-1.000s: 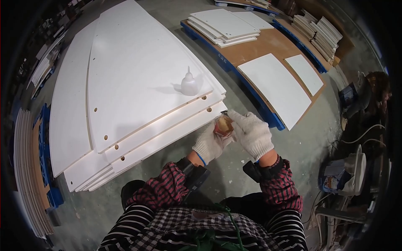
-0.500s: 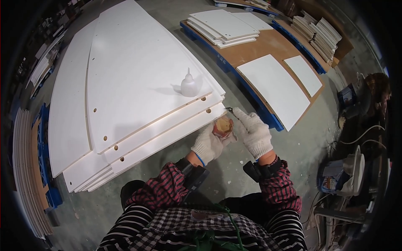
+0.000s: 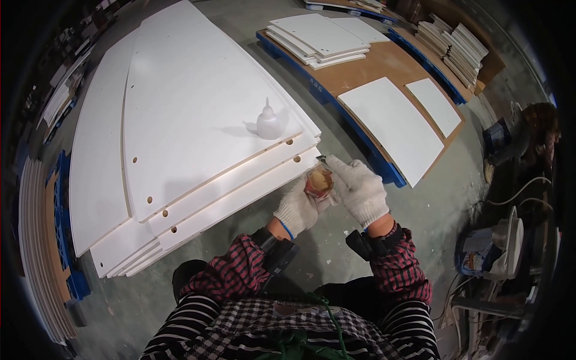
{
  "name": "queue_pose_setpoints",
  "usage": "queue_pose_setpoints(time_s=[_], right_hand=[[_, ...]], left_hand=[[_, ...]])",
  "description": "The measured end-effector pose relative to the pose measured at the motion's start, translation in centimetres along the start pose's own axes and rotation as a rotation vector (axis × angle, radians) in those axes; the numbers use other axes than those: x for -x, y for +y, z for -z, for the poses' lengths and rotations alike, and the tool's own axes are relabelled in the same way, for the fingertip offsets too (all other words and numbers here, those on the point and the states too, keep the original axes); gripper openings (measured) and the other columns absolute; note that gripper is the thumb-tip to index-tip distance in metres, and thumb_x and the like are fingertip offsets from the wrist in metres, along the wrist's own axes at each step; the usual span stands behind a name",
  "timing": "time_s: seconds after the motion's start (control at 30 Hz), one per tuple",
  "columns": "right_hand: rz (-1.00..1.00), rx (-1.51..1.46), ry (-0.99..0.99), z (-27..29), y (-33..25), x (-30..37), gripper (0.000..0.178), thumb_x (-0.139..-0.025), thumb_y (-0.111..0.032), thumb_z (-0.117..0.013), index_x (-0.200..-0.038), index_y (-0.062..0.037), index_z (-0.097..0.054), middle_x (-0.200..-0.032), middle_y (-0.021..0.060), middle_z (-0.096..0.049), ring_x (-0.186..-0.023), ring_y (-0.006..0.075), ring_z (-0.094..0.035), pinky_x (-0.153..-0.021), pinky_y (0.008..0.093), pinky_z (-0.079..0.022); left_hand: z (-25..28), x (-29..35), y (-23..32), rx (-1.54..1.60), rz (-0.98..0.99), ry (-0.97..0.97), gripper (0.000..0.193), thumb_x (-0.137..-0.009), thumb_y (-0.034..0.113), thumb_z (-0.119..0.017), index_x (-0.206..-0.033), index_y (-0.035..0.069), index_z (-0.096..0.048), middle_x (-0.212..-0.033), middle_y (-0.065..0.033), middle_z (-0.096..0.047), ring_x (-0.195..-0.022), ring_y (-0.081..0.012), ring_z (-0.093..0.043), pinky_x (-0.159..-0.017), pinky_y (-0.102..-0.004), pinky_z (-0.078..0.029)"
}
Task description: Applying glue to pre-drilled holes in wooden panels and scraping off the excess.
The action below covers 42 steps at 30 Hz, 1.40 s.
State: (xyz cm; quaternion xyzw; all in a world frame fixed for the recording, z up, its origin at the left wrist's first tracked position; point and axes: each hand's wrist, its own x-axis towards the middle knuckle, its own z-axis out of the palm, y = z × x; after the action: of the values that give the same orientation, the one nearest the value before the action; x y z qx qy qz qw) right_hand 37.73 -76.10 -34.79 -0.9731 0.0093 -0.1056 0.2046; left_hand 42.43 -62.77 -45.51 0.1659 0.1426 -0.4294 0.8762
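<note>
Gloved in white knit, my left hand [image 3: 295, 210] is closed around a small reddish container [image 3: 319, 182] with tan material inside. My right hand [image 3: 363, 193], also gloved, pinches a small dark-tipped tool [image 3: 322, 159], whose kind is mostly hidden by the fingers. The tool's tip is at the near right corner of the stacked white panels [image 3: 210, 102]. Round holes run along the panels' near edges. A translucent squeeze bottle [image 3: 270, 123] with a pointed nozzle stands upright on the top panel, beyond my hands.
At the right, a brown board on a blue pallet [image 3: 324, 90] carries more white panels [image 3: 393, 120]. A bucket [image 3: 480, 252] stands at the lower right beside a metal frame and cables. Panels on edge [image 3: 39, 240] line the far left. Another person [image 3: 537, 138] is at the right edge.
My right hand and the tool have shifted slightly left, toward the panel corner. My left hand keeps the container in nearly the same place.
</note>
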Motion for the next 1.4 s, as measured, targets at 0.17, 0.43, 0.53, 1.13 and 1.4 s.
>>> queue_pose_setpoints(time_s=[0.17,0.43,0.53,1.13,1.4], right_hand=[[-0.003,0.013,-0.045,0.2,0.0,0.3,0.034,-0.085,-0.013,-0.063,-0.119,-0.0150,-0.063,-0.083,0.0141,-0.059,-0.078,0.0315,-0.062,-0.066,0.0376,-0.051],[-0.049,-0.087,0.028,0.4,0.7,1.0,0.037,-0.085,-0.021,-0.060,-0.122,-0.0179,-0.060,-0.085,0.0139,-0.060,-0.081,0.0322,-0.062,-0.070,0.0401,-0.051],[-0.099,-0.137,0.043,-0.4,1.7,1.3,0.037,-0.086,-0.021,-0.061,-0.123,-0.0171,-0.060,-0.087,0.0141,-0.060,-0.085,0.0330,-0.062,-0.073,0.0397,-0.051],[-0.053,-0.390,-0.103,-1.6,4.5,1.7,0.026,-0.089,-0.019,-0.063,-0.114,-0.0112,-0.066,-0.098,0.0129,-0.067,-0.089,0.0312,-0.064,-0.081,0.0352,-0.052],[0.086,-0.412,-0.067,-1.8,6.4,1.4,0.019,-0.086,-0.014,-0.068,-0.103,-0.0062,-0.069,-0.091,0.0109,-0.068,-0.082,0.0249,-0.061,-0.078,0.0330,-0.050]], left_hand=[[-0.3,-0.1,-0.2,-0.004,-0.032,0.090,0.039,-0.102,0.039,-0.033,-0.129,0.014,-0.048,-0.126,-0.0049,-0.053,-0.112,-0.0217,-0.054,-0.096,-0.0404,-0.046],[-0.3,0.3,0.0,-0.013,-0.049,0.054,0.042,-0.102,0.039,-0.035,-0.131,0.011,-0.046,-0.126,-0.0080,-0.052,-0.112,-0.0253,-0.053,-0.098,-0.0450,-0.045],[-0.1,0.2,0.0,0.030,-0.048,0.038,0.042,-0.101,0.039,-0.038,-0.130,0.010,-0.046,-0.126,-0.0096,-0.052,-0.111,-0.0269,-0.053,-0.097,-0.0481,-0.044],[0.2,0.2,0.1,0.029,-0.091,0.036,0.043,-0.099,0.041,-0.042,-0.129,0.010,-0.045,-0.128,-0.0093,-0.048,-0.113,-0.0288,-0.048,-0.102,-0.0576,-0.036],[1.0,0.2,0.2,-0.009,-0.085,-0.047,0.040,-0.098,0.041,-0.045,-0.127,0.014,-0.048,-0.127,-0.0040,-0.050,-0.115,-0.0224,-0.048,-0.100,-0.0522,-0.040]])
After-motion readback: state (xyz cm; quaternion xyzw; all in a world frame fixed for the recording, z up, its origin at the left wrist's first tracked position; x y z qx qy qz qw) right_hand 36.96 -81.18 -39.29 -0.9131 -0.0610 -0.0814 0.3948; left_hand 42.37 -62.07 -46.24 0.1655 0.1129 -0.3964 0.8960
